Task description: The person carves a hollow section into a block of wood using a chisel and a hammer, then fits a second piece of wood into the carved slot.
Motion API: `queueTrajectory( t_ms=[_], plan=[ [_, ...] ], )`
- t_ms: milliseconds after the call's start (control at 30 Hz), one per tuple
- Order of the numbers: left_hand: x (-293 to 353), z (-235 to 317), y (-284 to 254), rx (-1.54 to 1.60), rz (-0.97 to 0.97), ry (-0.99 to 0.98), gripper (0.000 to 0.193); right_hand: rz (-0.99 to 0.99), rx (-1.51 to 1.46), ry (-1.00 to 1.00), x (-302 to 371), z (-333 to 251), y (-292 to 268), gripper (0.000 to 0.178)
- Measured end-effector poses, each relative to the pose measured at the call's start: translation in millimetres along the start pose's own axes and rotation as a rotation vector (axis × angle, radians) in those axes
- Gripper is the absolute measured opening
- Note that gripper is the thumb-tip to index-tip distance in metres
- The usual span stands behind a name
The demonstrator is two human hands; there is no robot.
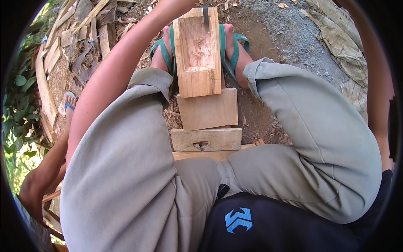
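Observation:
A wooden block (200,82) with a rectangular hollow cut in its top lies between my feet. Loose wood chips (200,48) rest on the hollow's floor. A narrow dark metal blade, seemingly a chisel (206,19), reaches into the hollow's far end from the top edge. My left forearm (121,63) stretches up to the block's far left corner. Only the base of my left hand (187,4) shows beside the blade; its fingers are cut off, so its grip is hidden. At the right rim my right arm (380,84) is raised, its hand outside the picture.
My feet in green flip-flops (235,52) flank the block. Nearer me are a flat board (208,110) and a smaller holed piece (189,140). Wood offcuts (52,59) and another person's foot (70,101) are at left. Gravel (294,38) and a crumpled sack (344,42) lie right.

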State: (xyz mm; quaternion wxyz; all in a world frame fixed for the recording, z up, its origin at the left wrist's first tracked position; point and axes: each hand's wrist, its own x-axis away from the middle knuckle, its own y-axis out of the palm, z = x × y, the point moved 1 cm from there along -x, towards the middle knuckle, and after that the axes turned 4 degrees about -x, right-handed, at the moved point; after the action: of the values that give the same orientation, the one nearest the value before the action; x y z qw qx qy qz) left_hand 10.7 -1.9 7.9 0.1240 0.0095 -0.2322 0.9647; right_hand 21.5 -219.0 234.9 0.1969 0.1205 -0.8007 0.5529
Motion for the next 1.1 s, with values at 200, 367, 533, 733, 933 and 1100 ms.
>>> queueTrajectory(
  t_ms=[200,367,533,733,933,1100],
  plan=[
    [3,-4,7,0.073,-0.031,0.026,0.018,-0.135,-0.059,0.003,-12,12,0,0.049],
    [1,-9,7,0.087,-0.058,0.021,0.016,-0.184,-0.001,0.046,-12,11,3,0.049],
    [9,-11,10,-0.034,-0.06,-0.003,0.02,-0.067,-0.039,-0.017,-18,9,2,0.049],
    [7,5,9,0.016,-0.087,0.025,0.021,-0.052,-0.096,-0.046,-25,18,1,0.049],
    [32,-14,-5,0.199,-0.027,0.113,0.034,-0.264,-0.027,-0.081,-42,58,31,0.052],
    [66,-9,-71,0.456,0.195,-0.073,0.03,-0.15,-0.238,-0.184,-38,86,44,0.061]
  ],
)
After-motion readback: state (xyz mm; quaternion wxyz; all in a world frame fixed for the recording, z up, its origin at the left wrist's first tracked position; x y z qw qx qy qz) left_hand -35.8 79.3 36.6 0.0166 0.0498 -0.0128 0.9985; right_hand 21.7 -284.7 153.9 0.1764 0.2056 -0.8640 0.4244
